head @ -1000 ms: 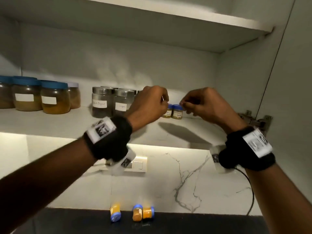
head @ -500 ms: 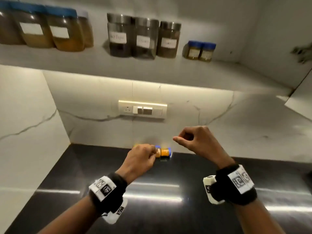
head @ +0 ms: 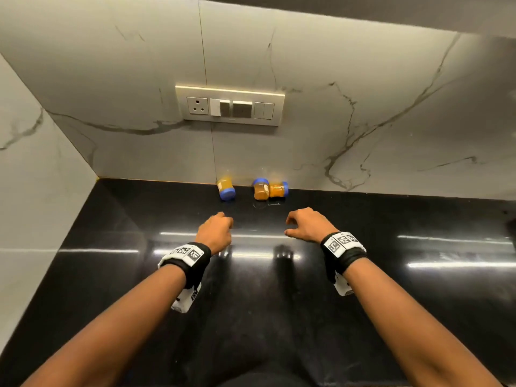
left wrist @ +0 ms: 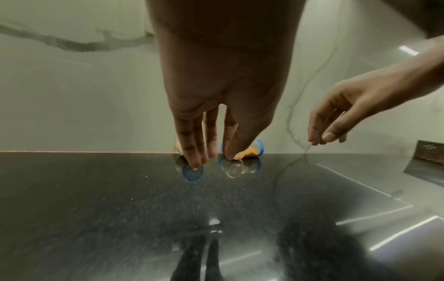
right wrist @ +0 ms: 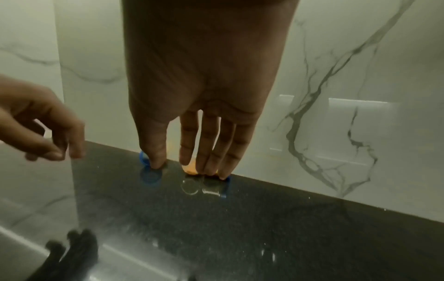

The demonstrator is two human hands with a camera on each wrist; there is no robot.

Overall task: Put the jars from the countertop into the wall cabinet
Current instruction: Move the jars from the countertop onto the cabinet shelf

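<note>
Three small jars of orange-yellow contents with blue lids lie on their sides on the black countertop (head: 391,289), against the marble backsplash: a left jar (head: 226,188), a middle jar (head: 261,189) and a right jar (head: 278,189) touching it. My left hand (head: 223,222) hovers just short of the left jar, fingers relaxed and holding nothing. My right hand (head: 290,226) hangs empty in front of the other two. In the left wrist view the left hand (left wrist: 213,157) points at an orange jar (left wrist: 252,152). In the right wrist view the right hand (right wrist: 185,167) partly hides an orange jar (right wrist: 190,170). The wall cabinet is out of view.
A beige switch and socket panel (head: 230,106) sits on the backsplash above the jars. A marble side wall (head: 33,191) closes the countertop on the left. The glossy black top stretches bare to the right and toward me.
Both hands have come down from the cabinet shelf to the countertop, empty, and my view has tilted down with them. The shelf with its jars has left the picture.
</note>
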